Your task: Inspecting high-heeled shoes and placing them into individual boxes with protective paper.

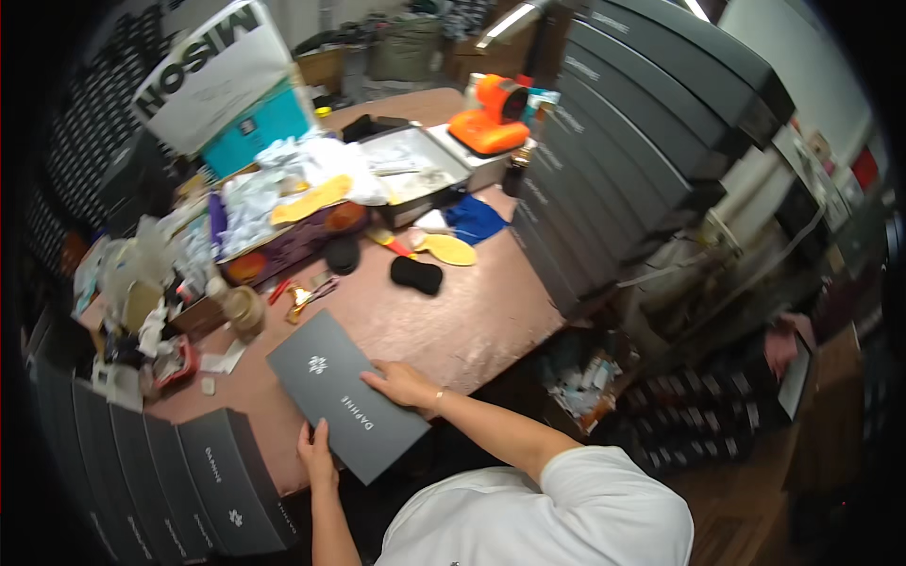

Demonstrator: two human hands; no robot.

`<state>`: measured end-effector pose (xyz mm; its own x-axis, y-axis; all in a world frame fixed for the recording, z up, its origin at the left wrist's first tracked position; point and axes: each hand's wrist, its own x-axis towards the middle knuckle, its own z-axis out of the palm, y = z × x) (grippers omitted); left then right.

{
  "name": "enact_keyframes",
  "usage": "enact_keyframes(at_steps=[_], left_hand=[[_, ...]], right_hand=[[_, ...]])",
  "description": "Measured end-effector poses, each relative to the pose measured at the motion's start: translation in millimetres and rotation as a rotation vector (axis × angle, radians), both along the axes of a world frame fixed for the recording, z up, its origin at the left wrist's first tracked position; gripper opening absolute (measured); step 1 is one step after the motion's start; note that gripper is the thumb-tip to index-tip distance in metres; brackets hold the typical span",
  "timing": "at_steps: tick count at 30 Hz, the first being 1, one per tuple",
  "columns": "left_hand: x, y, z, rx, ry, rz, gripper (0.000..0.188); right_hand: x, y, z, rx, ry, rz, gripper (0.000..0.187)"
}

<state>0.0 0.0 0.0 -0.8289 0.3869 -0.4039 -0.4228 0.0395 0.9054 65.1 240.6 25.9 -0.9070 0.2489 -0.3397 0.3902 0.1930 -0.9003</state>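
A flat dark grey shoebox point(332, 363) with white print on its lid lies slanted at the front edge of the pink-covered table, one corner jutting past it. My left hand point(319, 455) grips its near left side. At its right side, my right hand point(404, 385) has the thumb over the lid, with the other fingers partly hidden by the box edge. The lid is on, so the inside of the box is hidden.
Matching grey boxes point(215, 476) stand in a row at the lower left. A tall leaning stack point(618, 141) rises on the right. Further back lie a black sponge point(416, 274), a yellow insole point(447, 250), a blue cloth point(475, 219) and an orange device point(489, 127).
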Motion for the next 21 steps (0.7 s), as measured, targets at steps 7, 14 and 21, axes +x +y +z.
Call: enact_keyframes(at_steps=[7,14,21], left_hand=[[60,51,52,0.501,-0.093,-0.026,0.062],[21,178,300,0.952,0.051,-0.402,0.052],[63,310,511,1.12,0.273,-0.908,0.049]], right_hand=[[52,17,55,0.098,0.325,-0.07,0.075],[153,49,311,1.442,0.934,0.156,0.078],[203,138,472,2.689,0.933,-0.465,0.066]])
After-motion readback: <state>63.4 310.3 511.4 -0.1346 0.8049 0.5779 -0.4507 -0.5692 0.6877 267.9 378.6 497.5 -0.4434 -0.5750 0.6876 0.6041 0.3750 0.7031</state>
